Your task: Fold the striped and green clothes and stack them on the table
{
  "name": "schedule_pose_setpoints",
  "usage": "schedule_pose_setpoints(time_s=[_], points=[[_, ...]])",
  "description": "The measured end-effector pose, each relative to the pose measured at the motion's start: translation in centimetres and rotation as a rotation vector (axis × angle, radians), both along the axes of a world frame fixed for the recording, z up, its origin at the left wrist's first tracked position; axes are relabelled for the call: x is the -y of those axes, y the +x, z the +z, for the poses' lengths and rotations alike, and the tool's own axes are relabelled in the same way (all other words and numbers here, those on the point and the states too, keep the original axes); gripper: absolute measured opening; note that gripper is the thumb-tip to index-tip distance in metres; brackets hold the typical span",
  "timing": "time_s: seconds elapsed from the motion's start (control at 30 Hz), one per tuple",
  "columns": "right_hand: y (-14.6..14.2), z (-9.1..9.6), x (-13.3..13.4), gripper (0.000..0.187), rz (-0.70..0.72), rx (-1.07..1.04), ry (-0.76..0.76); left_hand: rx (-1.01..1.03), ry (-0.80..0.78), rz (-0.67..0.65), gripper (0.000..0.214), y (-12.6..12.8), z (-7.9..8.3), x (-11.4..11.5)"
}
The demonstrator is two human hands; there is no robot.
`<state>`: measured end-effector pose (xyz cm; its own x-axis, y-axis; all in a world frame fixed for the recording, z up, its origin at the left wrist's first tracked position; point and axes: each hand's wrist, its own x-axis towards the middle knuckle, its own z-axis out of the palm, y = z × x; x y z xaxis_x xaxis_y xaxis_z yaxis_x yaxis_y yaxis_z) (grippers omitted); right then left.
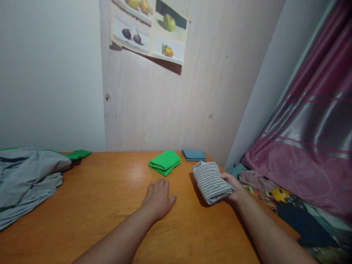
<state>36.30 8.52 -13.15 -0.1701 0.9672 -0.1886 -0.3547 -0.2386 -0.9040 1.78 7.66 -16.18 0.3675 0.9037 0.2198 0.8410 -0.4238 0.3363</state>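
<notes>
My right hand (pixel 233 187) grips a folded grey-and-white striped garment (pixel 211 181) by its right edge, at the right side of the orange wooden table (pixel 104 205). My left hand (pixel 158 198) lies flat, palm down, on the bare tabletop just left of the striped garment, holding nothing. Beyond the hands lie a folded green garment (pixel 165 162) and, behind it to the right, a folded blue garment (pixel 194 154), both near the table's far edge.
A heap of unfolded grey cloth (pixel 26 179) with a green piece (pixel 78 154) behind it covers the table's left end. A wall with a fruit poster (pixel 150 27) stands behind. Right of the table hang a maroon curtain (pixel 316 139) and piled clothes (pixel 277 192).
</notes>
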Motion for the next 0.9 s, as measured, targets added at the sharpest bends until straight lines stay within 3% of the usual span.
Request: schedule_pose_setpoints(time_s=[0.13,0.27,0.43,0.5,0.7,0.8,0.9], points=[[-2.6,-1.2,1.6,0.016,0.154,-0.054,-0.078,-0.041,0.023,0.001,0.058,-0.1,0.2,0.1],[-4.3,-1.1,3.4,0.021,0.277,0.053,-0.068,-0.067,0.040,-0.013,0.057,-0.2,0.3,0.1],[-4.3,-0.4,5.3,0.012,0.061,0.322,0.008,-0.073,0.066,-0.028,0.052,-0.5,0.6,0.0],[-4.1,-0.4,5.9,0.018,-0.029,0.426,0.045,-0.069,0.085,-0.037,0.048,-0.6,0.7,-0.1],[-3.6,-0.9,6.5,0.032,-0.052,0.801,0.102,-0.091,0.130,-0.062,0.035,-0.6,0.8,-0.4],[-4.1,-0.8,6.4,0.028,-0.098,0.817,0.108,-0.046,0.106,-0.055,0.031,-0.6,1.1,-0.4],[-5.1,-0.5,6.4,0.020,-0.173,0.774,0.134,0.163,0.022,-0.041,0.023,-0.7,1.5,0.2]])
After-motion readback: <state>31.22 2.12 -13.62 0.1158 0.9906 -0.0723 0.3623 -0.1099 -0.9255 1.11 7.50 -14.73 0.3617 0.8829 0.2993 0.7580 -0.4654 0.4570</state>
